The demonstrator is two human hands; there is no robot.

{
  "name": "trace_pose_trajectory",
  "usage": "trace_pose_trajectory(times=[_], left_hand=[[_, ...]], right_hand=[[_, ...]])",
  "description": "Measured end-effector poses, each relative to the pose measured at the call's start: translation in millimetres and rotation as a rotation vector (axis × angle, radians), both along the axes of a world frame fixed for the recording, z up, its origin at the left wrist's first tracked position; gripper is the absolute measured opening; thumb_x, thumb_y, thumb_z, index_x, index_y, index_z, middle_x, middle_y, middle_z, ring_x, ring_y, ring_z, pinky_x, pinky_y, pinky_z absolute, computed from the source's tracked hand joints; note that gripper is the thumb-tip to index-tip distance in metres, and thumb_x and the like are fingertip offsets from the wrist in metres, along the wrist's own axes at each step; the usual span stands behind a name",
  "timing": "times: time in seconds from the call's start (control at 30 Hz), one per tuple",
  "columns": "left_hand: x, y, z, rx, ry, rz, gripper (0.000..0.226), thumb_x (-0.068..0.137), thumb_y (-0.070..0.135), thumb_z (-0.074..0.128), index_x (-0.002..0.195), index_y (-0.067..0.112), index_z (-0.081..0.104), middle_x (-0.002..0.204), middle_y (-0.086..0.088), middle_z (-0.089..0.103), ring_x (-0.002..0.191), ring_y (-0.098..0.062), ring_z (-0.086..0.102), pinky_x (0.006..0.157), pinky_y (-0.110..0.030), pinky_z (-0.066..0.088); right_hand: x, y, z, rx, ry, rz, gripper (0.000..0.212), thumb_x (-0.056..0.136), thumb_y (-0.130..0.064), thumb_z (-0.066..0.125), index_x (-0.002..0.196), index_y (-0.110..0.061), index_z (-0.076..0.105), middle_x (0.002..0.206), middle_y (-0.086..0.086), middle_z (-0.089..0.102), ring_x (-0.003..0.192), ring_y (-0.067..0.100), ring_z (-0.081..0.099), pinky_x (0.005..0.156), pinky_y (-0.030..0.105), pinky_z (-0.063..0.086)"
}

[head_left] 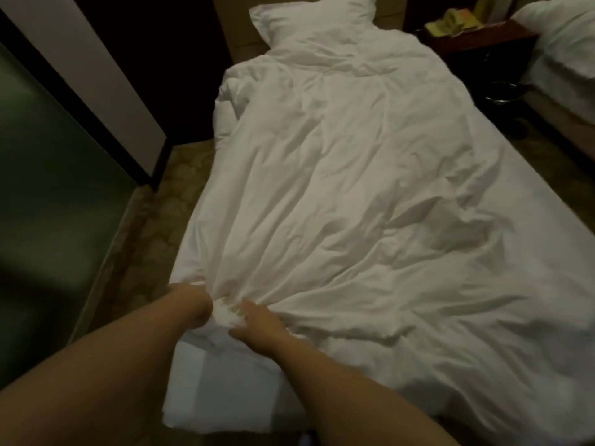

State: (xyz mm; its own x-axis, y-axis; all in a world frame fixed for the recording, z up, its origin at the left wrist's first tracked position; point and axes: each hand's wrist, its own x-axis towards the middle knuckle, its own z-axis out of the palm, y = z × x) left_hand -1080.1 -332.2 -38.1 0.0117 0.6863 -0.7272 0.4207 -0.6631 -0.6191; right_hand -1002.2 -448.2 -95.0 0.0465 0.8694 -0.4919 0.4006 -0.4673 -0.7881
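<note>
A: Hands' pose?
B: Forearms stretched forward; left hand point(193, 305) and right hand point(262, 328), fingers curled, gripped one bunched corner of the rumpled white fabric duvet point(354, 220). The rest lay spread beyond the grip.

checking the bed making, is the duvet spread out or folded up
Spread out but wrinkled: the duvet lies over the bed up to the pillow, and the left hand and right hand grip its near corner.

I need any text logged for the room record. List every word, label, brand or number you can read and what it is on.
None can be read.
The yellow papers on the dark side table are too blurred to tell.
The white duvet and pillow show no label.
</note>
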Motion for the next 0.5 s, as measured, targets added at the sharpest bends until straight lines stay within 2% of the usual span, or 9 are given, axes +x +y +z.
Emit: trace_pose_trajectory(times=[0.07, 0.1, 0.17, 0.3, 0.43, 0.5], left_hand=[[27.7, -15.8, -0.9, -0.028, -0.012, -0.028, 0.054, 0.096, 0.023, 0.046, 0.146, 0.014, 0.029, 0.152, -0.008, 0.026, 0.136, -0.032, 0.032, 0.105, -0.043, 0.033], [50.0, -28.5, -1.3, -0.053, -0.056, -0.068, 0.051, 0.095, 0.024, 0.046, 0.144, 0.015, 0.034, 0.150, -0.007, 0.031, 0.133, -0.031, 0.037, 0.104, -0.042, 0.036], [101.9, -55.6, -4.5, -0.082, -0.205, -0.198, 0.039, 0.096, 0.021, 0.043, 0.134, 0.015, 0.048, 0.141, -0.004, 0.044, 0.125, -0.026, 0.047, 0.100, -0.039, 0.041], [214.2, -125.7, -19.5, -0.133, -0.445, -0.439, 0.031, 0.097, 0.022, 0.043, 0.125, 0.015, 0.056, 0.127, -0.002, 0.056, 0.115, -0.022, 0.056, 0.090, -0.032, 0.045], [309.4, -190.2, -39.7, -0.186, -0.576, -0.588, 0.032, 0.097, 0.021, 0.042, 0.128, 0.018, 0.052, 0.115, 0.001, 0.061, 0.097, -0.017, 0.060, 0.070, -0.027, 0.041], [352.5, -216.7, -52.9, -0.207, -0.638, -0.613, 0.035, 0.097, 0.017, 0.037, 0.131, 0.019, 0.046, 0.116, -0.001, 0.059, 0.101, -0.019, 0.060, 0.069, -0.028, 0.038]], right_hand=[[23.3, -15.4, -10.7, -0.001, -0.041, -0.093, 0.070, 0.092, -0.041, 0.055, 0.151, -0.019, 0.023, 0.152, 0.008, 0.034, 0.138, 0.026, 0.033, 0.114, 0.039, 0.026], [37.0, -25.0, -12.9, -0.004, -0.049, -0.153, 0.070, 0.092, -0.042, 0.054, 0.151, -0.019, 0.024, 0.152, 0.008, 0.034, 0.138, 0.026, 0.033, 0.114, 0.038, 0.026], [67.1, -45.1, -20.8, -0.014, -0.099, -0.269, 0.064, 0.092, -0.042, 0.050, 0.149, -0.021, 0.028, 0.150, 0.009, 0.036, 0.136, 0.027, 0.036, 0.111, 0.037, 0.030], [150.8, -102.1, -22.9, 0.007, -0.271, -0.495, 0.050, 0.093, -0.034, 0.049, 0.141, -0.023, 0.041, 0.133, 0.008, 0.051, 0.121, 0.029, 0.051, 0.100, 0.038, 0.042], [250.8, -169.8, -26.5, -0.067, -0.387, -0.608, 0.054, 0.097, -0.031, 0.046, 0.148, -0.020, 0.031, 0.143, 0.006, 0.043, 0.128, 0.025, 0.043, 0.105, 0.036, 0.036], [304.1, -202.0, -30.2, -0.097, -0.402, -0.651, 0.054, 0.098, -0.030, 0.043, 0.149, -0.021, 0.029, 0.148, 0.005, 0.038, 0.132, 0.025, 0.039, 0.107, 0.035, 0.032]])
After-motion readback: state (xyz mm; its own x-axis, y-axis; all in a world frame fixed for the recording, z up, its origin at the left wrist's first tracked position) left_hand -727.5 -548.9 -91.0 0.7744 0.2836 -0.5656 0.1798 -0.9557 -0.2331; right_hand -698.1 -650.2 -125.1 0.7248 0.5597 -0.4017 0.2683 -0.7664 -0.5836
